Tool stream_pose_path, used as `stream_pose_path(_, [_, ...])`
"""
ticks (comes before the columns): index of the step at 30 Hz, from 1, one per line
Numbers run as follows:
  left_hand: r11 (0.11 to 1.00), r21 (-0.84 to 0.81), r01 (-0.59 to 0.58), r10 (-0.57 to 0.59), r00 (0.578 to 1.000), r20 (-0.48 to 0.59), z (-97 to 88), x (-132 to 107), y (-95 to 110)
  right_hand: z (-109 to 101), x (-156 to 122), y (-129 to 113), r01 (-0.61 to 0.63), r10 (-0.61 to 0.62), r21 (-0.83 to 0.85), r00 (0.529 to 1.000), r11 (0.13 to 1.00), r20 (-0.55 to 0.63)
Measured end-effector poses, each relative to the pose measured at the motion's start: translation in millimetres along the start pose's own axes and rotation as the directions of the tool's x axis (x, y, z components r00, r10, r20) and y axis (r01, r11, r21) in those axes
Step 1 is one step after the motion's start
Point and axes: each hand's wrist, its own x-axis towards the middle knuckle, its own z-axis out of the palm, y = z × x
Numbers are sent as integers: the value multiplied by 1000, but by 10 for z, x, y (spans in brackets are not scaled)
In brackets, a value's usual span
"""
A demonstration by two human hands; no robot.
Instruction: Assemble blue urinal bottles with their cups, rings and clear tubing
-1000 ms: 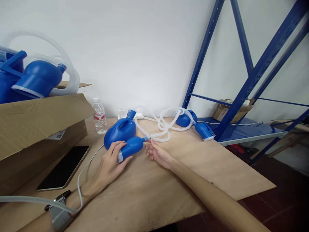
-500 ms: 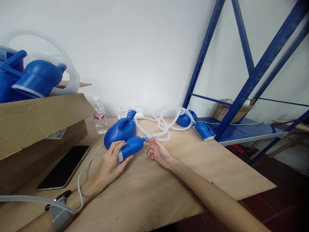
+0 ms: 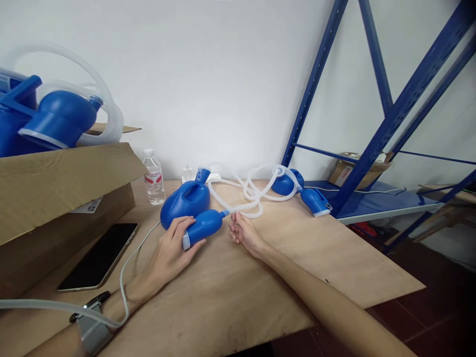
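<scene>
**Head view: both your hands at the blue funnel and its tube**

Head camera looks down along your forearms across the plywood worktop [image 3: 297, 258]. Nearest you, at the lower left edge, a small grey and black device [image 3: 89, 325] lies with a pale cable [image 3: 122, 282] running past your left wrist. Just beyond it a dark tablet [image 3: 98, 257] rests flat beside the cardboard box [image 3: 55, 198].

Your left hand [image 3: 169, 255] is wrapped around the wide end of the blue funnel [image 3: 203, 227], fingers curled over its top and thumb under the white rim. The funnel lies on its side on the worktop, narrow end pointing right. Your right hand [image 3: 245, 234] sits just beside that narrow end, its fingertips pinched on the clear tube [image 3: 243, 201] right where it joins the funnel's tip.

Directly behind the funnel, touching it, stands a blue jug [image 3: 186, 198] with a handle and a spout. The tube loops in coils across the worktop behind your right hand. A water bottle [image 3: 153, 177] stands upright to the left of the jug, near the wall.

Farther right, a second blue jug and funnel [image 3: 297, 188] lie at the worktop's far edge, against the blue steel rack [image 3: 390, 114]. More blue jugs and tubing [image 3: 55, 119] are heaped on top of the cardboard box at upper left.
</scene>
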Motion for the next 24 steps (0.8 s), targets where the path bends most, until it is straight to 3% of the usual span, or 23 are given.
stream_pose_path(6, [1000, -20, -9, 9, 1000, -3, -11, 3, 11, -31, 31, 23, 24, -24, -55, 1000, 998, 10])
stream_pose_path(12, [998, -56, -29, 28, 1000, -6, -27, -4, 26, 42, -29, -1, 96, -87, -97, 991, 991, 100])
stream_pose_path(24, [993, -92, -74, 71, 997, -29, -37, -21, 45, 160, -177, -99, 129, -125, -16, 982, 992, 139])
